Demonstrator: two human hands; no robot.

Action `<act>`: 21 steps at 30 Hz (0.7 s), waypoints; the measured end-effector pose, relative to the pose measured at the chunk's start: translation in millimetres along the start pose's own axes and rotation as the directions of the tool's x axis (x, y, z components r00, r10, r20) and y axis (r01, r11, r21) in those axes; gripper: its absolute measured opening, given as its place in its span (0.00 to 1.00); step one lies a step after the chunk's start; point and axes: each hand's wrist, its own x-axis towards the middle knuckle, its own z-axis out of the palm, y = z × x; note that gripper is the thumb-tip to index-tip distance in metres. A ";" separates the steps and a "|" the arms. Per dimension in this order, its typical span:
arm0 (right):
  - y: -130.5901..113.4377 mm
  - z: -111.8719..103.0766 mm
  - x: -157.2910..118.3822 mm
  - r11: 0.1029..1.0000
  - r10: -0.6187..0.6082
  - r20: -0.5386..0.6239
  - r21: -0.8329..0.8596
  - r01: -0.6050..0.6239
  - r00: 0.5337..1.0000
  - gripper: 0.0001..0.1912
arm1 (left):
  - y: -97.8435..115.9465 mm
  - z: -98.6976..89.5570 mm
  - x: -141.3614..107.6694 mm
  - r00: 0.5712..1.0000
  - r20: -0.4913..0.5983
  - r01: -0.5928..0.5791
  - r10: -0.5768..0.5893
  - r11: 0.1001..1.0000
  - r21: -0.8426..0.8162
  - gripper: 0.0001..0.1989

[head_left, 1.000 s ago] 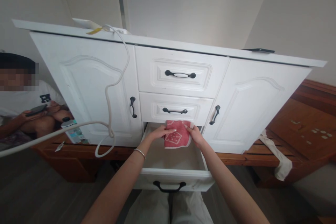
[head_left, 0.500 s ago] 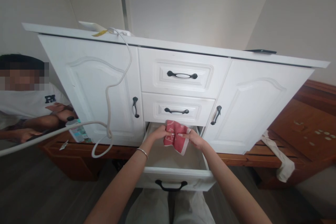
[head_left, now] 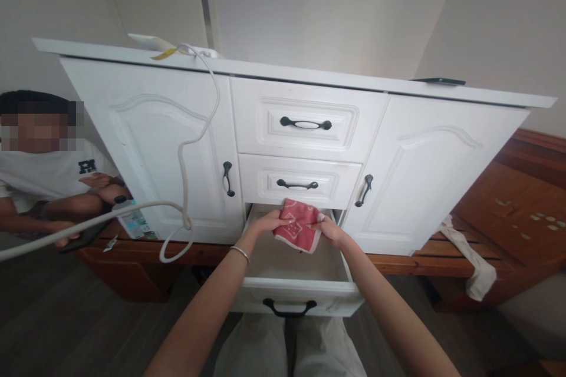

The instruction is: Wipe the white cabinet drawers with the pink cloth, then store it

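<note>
A red cloth (head_left: pixel 298 225) with a pale pattern and pale edge is stretched between my two hands, above the pulled-out bottom drawer (head_left: pixel 300 290) of a white cabinet (head_left: pixel 172 147). My left hand (head_left: pixel 269 222) pinches its left side, and a silvery bangle circles that wrist. On the cloth's right side, my right hand (head_left: pixel 329 230) grips the edge near the corner. Beneath the cloth, the visible part of the drawer's inside is white. The two drawers above it are closed.
A white cable (head_left: pixel 183 177) hangs across the cabinet's left door. At the left a person (head_left: pixel 53 177) sits near a bottle (head_left: pixel 130 218). A dark flat object (head_left: pixel 440 81) lies on the cabinet top, and a whitish cloth (head_left: pixel 473 262) drapes over the wooden bench (head_left: pixel 446 268) at right.
The red cloth is spread wider and flatter between my hands, its lower corner a little higher. The seated person's lower hand has shifted right. The view has moved slightly.
</note>
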 end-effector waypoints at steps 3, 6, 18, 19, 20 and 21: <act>-0.2 0.0 0.4 0.997 0.043 -0.022 0.064 -0.042 0.999 0.18 | -0.8 1.5 -1.0 0.997 0.058 0.058 -0.054 0.996 -0.063 0.29; -1.5 -0.1 1.0 0.993 0.047 -0.042 0.106 -0.043 0.998 0.16 | -0.3 2.3 -2.5 0.988 0.111 0.119 -0.106 0.986 -0.119 0.30; -5.7 -3.9 0.5 0.989 0.010 -0.053 0.145 -0.002 0.999 0.13 | 0.5 -5.0 0.0 0.982 0.114 0.175 -0.150 0.952 -0.250 0.24; -6.2 -3.8 0.6 0.989 0.002 -0.051 0.147 0.005 0.999 0.12 | 1.7 -7.0 -1.6 0.982 0.118 0.174 -0.148 0.949 -0.264 0.24; -6.9 -3.6 0.6 0.988 -0.008 -0.042 0.153 0.014 0.999 0.12 | 3.2 -9.4 -3.8 0.981 0.126 0.176 -0.145 0.945 -0.277 0.25; -7.7 -3.3 0.5 0.986 -0.020 -0.024 0.163 0.024 1.000 0.12 | 4.7 -12.1 -6.5 0.980 0.137 0.178 -0.144 0.941 -0.289 0.25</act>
